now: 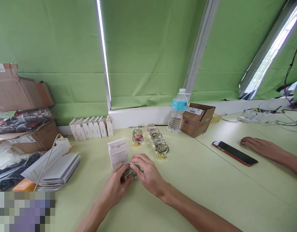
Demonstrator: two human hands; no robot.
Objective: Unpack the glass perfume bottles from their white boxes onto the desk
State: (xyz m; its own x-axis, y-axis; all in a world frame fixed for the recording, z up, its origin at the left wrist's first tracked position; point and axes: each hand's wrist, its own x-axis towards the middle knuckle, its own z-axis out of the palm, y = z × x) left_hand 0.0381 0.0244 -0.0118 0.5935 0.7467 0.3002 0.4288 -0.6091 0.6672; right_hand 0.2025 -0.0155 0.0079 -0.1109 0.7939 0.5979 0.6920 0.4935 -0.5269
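Observation:
Both of my hands meet over a small round greenish glass bottle (130,173) on the table. My left hand (116,182) grips its left side between thumb and fingers. From the right, my right hand (148,172) pinches at the top of it; the fingers hide much of the glass. Right behind my hands stands an open white carton (118,151) with printed text. Farther back are a glass bottle with reddish contents (138,137) and a row of similar glass bottles (158,140), with small gold caps (160,156) beside them.
Several white cartons (91,128) line the wall. A water bottle (176,116) and a brown box (198,120) stand behind. At right lie a phone (235,153) and another person's hand (259,148). Papers (56,170) and stacked cardboard boxes (25,93) fill the left side.

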